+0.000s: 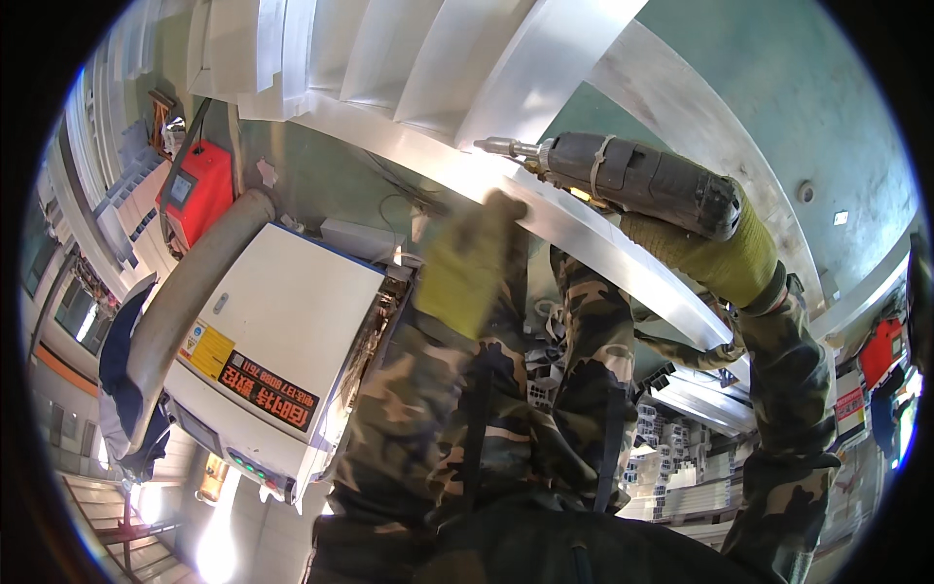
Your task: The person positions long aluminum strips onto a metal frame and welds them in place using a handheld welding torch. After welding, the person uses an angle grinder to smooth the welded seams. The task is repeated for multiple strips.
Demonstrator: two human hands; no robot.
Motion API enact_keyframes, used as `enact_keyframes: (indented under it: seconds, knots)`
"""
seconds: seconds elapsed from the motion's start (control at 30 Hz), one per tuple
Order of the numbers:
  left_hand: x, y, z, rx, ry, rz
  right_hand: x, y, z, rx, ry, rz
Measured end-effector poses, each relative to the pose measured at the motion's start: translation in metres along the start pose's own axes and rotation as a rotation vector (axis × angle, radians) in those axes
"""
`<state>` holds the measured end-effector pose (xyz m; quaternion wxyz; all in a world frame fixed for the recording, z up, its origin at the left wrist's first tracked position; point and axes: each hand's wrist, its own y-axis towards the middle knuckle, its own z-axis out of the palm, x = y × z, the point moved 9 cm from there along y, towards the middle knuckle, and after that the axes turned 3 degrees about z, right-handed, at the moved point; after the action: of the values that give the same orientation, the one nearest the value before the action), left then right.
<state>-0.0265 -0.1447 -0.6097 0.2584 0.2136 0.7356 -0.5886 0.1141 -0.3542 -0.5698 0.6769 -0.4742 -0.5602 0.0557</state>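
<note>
My right hand (696, 248), in a yellow-green glove, grips a dark grey die grinder (642, 175) from beneath and behind. Its metal nose points left, just over a long bright metal profile (584, 234) that slants across in front of me. A strap loops around the tool's body. My left hand (472, 248), gloved alike, is smeared by motion at the near edge of that profile. Its fingers are too blurred to read, and whether it touches the metal I cannot tell. Ribbed pale metal panels (389, 58) adjoin the profile at the far side.
On the left stands a white machine cabinet (282, 292) with labels and buttons; a thick grey hose (185, 331) runs alongside. A red box (201, 195) with a small screen is beyond it. Cables (399, 195) lie on the green floor. Stacked metal profiles (681, 467) are at lower right.
</note>
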Motion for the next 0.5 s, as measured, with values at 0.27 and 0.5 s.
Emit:
enact_keyframes:
  seconds: [0.27,0.5]
  knots:
    - [0.026,-0.011,0.071,0.07,-0.431,-0.132,-0.006,0.013,0.02,0.012,0.029,-0.13]
    - [0.029,-0.004,0.067,0.055,-0.441,-0.129,-0.01,0.014,0.027,0.076,0.063,-0.024]
